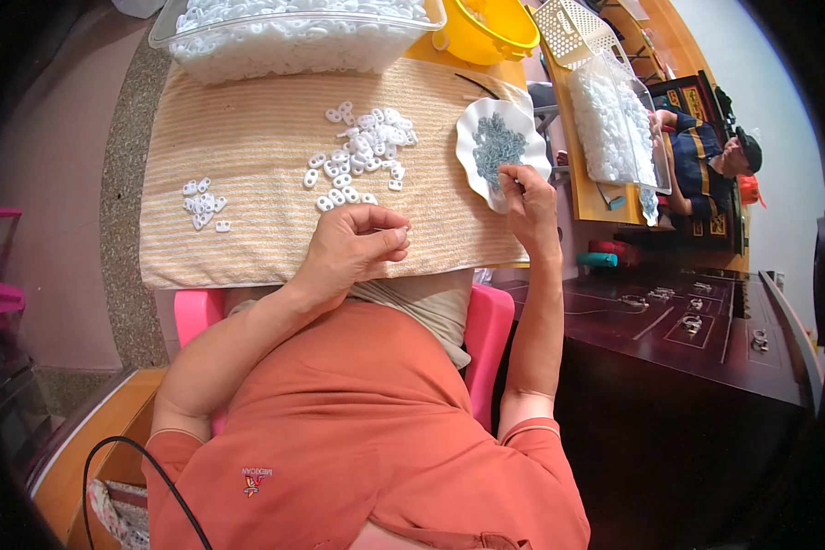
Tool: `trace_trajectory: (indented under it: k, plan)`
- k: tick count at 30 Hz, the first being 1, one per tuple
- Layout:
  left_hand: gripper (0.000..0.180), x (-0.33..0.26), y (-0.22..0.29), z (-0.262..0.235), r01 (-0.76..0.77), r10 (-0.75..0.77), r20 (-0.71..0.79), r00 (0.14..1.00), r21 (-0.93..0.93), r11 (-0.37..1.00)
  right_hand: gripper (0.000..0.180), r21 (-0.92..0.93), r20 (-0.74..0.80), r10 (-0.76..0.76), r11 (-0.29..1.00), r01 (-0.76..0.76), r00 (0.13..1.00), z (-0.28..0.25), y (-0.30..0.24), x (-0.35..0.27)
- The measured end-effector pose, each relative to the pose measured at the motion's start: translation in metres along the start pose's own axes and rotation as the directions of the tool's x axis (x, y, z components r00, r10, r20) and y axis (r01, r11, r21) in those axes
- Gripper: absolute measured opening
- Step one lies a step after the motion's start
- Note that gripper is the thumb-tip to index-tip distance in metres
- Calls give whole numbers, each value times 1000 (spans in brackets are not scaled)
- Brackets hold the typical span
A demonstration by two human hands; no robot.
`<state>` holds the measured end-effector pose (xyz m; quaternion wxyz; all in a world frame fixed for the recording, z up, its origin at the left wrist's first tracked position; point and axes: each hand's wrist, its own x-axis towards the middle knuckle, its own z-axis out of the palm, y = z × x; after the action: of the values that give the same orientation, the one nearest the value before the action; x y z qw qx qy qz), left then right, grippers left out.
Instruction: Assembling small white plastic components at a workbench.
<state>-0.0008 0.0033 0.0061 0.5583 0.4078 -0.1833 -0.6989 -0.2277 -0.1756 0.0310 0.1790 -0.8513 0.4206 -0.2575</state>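
My left hand (353, 246) is held over the near part of the striped towel (257, 137), thumb and forefinger pinched together; what sits at their tips is too small to make out. My right hand (530, 209) reaches to the near rim of a white scalloped dish (469, 156), its fingertips closed, and whatever they grip is hidden. Small grey metal pieces (498, 142) are heaped in the dish. Beyond my left hand lies a loose pile of white two-holed plastic pieces (367, 142). A smaller group of white pieces (204, 203) rests farther left.
A clear bin (293, 64) full of white pieces stands at the far edge, beside a yellow basin (490, 37). Rightward, another person (697, 160) sits by a second table with a clear bin (610, 128) and a perforated basket (573, 32). A dark cabinet (669, 321) stands at my right.
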Motion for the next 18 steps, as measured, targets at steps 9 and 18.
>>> trace_trajectory:
  k: [9,18]
  plan:
    - [17,-3,5,3,11,-11,0,1000,-10,1000,10,160,92,89,982,-102,992,2,-35,-13]
    - [19,-2,2,6,-12,12,5,1000,-34,999,9,316,172,-232,934,170,957,35,-94,-37]
